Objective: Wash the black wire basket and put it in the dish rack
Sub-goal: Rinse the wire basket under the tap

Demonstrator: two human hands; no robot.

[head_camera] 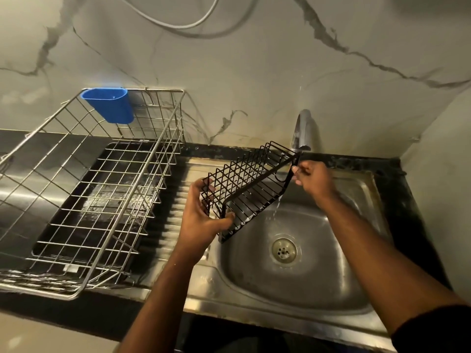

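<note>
The black wire basket (248, 186) is tilted over the steel sink (331, 284), its far end under the tap (303, 129). A thin stream of water falls past its right end into the bowl. My left hand (201, 215) grips the basket's near left corner, thumb curled over the lower rim. My right hand (312, 179) pinches the basket's right end beside the tap's spout. The silver wire dish rack (84, 189) stands to the left of the sink on a black tray, with nothing in it.
A blue plastic cup holder (109, 104) hangs on the dish rack's back rim. The sink's ribbed drainboard (175, 207) lies between rack and bowl. The drain (283, 250) is in the bowl's middle. A marble wall rises behind, and a corner wall closes the right side.
</note>
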